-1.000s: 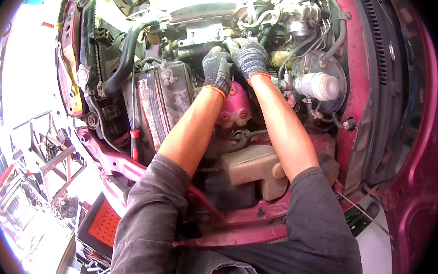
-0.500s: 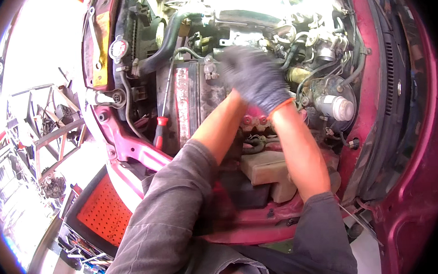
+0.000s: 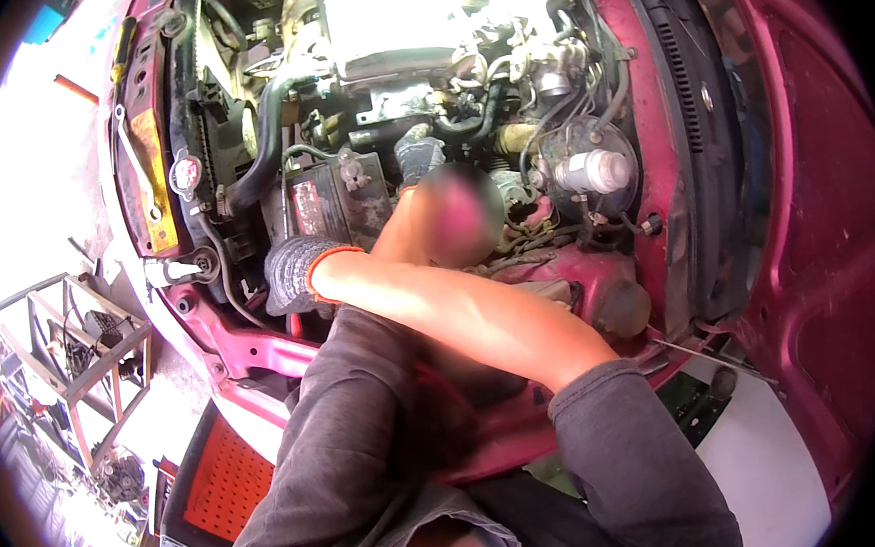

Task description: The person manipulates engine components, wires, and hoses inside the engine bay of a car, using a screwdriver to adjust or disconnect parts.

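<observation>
In the engine bay, my left hand (image 3: 420, 156), in a grey glove, reaches to a dark hose (image 3: 379, 135) below the bright top of the engine. Its fingers close at the hose's right end; the contact is partly hidden. My right arm crosses over the left one. At the left side of the battery (image 3: 368, 200), my gloved right hand (image 3: 299, 274) is curled over a screwdriver (image 3: 296, 327). Only the lower part of the screwdriver's red handle shows clearly beneath the glove; most fingers of that hand are hidden.
A wrench (image 3: 136, 167) lies on the front crossmember beside the radiator cap (image 3: 186, 175). At right are a white-capped reservoir (image 3: 597, 171) and the raised pink hood (image 3: 817, 250). An orange perforated tray (image 3: 228, 487) and a metal frame (image 3: 73, 376) stand at the lower left.
My right hand has left the engine's middle and moved left and nearer, onto the screwdriver. The left hand stays by the engine hose. The whole view has shifted.
</observation>
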Motion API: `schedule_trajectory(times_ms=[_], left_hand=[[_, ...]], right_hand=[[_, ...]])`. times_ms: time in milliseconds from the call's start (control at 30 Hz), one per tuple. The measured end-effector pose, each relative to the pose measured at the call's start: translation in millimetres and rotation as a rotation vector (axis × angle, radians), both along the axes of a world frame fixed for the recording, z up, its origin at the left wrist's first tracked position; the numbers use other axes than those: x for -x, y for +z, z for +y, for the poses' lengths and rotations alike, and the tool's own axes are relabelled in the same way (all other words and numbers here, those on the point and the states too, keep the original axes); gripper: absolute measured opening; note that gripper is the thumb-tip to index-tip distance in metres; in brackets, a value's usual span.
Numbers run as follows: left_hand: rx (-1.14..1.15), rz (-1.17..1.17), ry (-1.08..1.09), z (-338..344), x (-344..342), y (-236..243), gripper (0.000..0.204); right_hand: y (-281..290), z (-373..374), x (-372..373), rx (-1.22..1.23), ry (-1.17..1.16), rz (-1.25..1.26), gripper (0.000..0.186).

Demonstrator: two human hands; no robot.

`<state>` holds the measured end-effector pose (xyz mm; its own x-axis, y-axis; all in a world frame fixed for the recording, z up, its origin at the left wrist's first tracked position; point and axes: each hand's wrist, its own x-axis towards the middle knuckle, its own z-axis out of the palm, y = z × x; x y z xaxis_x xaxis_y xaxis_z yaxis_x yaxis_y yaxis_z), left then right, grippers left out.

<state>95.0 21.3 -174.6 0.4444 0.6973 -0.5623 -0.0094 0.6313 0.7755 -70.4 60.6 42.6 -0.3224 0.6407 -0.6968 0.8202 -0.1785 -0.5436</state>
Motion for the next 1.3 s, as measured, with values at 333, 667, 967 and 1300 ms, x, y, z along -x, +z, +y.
schedule_trajectory(times_ms=[333,667,967,1300], left_hand=[[0.051,-0.135,-0.049,-10,-3,23,0.051],[-0.105,-0.059,-0.209,-24,-15,45,0.044],[-0.041,-0.114,-0.102,-9,10,46,0.045],[-0.146,0.014,-0.115,-9,19,62,0.047]], right_hand=[[21,-26,-33,0.048,-0.418,0.15,0.042],[128,-124,-147,-1.075,-0.864,-0.104,0.028],[187,-150,-301,-0.277,-0.435,-0.35,0.029],[90,-148,-370,-0.393,-0.405,-0.129,0.042]])
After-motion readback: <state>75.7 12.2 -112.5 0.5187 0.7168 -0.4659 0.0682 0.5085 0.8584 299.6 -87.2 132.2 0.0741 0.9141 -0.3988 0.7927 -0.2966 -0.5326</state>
